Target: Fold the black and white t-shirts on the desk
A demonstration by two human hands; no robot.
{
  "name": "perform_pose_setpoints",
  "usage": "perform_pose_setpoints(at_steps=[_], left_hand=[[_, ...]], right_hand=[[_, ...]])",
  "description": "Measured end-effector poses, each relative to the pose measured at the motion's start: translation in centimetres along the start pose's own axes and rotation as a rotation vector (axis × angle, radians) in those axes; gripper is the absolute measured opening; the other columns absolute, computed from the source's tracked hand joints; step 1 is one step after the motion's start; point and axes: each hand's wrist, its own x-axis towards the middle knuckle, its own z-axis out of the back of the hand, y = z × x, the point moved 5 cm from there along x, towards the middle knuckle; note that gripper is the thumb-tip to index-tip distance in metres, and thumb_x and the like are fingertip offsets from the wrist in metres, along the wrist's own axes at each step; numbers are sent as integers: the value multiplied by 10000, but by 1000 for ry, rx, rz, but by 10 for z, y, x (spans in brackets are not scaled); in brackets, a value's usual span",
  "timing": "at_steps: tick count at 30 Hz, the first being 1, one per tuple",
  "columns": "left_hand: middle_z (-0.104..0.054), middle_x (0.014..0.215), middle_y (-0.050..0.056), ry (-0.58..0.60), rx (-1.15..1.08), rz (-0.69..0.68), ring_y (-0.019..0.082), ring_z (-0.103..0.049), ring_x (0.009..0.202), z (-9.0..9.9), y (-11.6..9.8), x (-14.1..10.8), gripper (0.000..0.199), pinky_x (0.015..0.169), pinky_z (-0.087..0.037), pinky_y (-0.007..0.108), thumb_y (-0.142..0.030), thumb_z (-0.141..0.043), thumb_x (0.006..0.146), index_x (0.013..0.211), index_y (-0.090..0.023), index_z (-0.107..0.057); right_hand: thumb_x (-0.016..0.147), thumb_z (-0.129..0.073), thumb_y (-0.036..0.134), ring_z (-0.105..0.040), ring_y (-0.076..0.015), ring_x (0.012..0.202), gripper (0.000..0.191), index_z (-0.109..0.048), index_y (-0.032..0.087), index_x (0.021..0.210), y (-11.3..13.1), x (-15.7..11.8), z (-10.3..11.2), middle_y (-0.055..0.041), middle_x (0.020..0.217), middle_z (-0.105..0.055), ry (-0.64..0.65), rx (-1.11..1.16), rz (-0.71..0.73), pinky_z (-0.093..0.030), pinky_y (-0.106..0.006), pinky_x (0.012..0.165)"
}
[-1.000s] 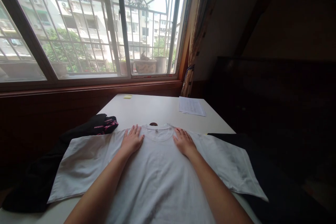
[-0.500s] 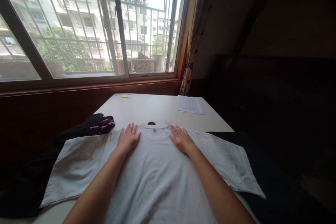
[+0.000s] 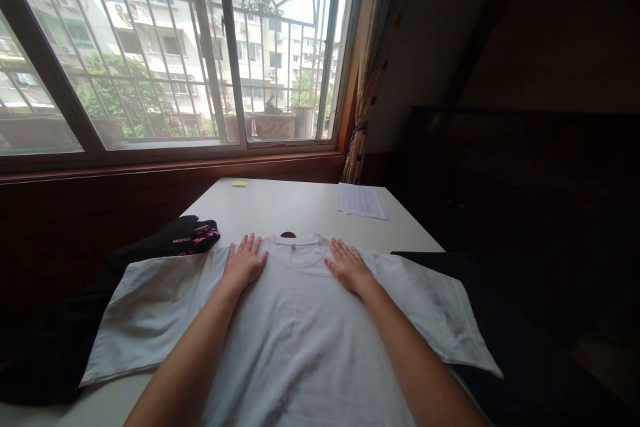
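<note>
A white T-shirt lies spread on the white table, collar at the far side and both sleeves out to the sides. My left hand rests flat on the shirt's left shoulder area beside the collar, fingers stretched out. On the other side of the collar, my right hand also lies flat on the fabric with its fingers extended. Small wrinkles run down the shirt's middle between my forearms. The lower hem is out of view. A small dark round object shows just beyond the collar.
Black clothing with pink lettering lies at the table's left edge, partly under the sleeve. Dark fabric lies under the right sleeve. Papers and a yellow sticky note are at the far end of the white table, below a barred window.
Both hands stay flat beside the collar; the right hand has shifted very slightly outward. The camera view has moved a little. The shirt lies almost as before.
</note>
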Motion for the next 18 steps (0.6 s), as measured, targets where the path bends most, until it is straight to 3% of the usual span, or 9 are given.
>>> perform_pose_setpoints(at_steps=[8, 18], left_hand=[[-122, 1671, 47, 21, -7, 33, 309, -99, 1538, 3, -1, -1, 670, 1152, -87, 715, -565, -193, 989, 1582, -257, -247], [-117, 1671, 35, 21, -9, 57, 325, -88, 1537, 3, -3, -2, 662, 1112, -62, 777, -568, -187, 986, 1579, -281, -251]], right_hand=[[1008, -179, 589, -92, -180, 1534, 681, -175, 253, 1601, -39, -11, 2, -13, 1674, -129, -29, -46, -119, -61, -436, 1234], [1009, -163, 596, -76, -167, 1535, 685, -158, 255, 1603, -41, -14, 2, -8, 1676, -113, -25, -36, -122, -49, -431, 1236]])
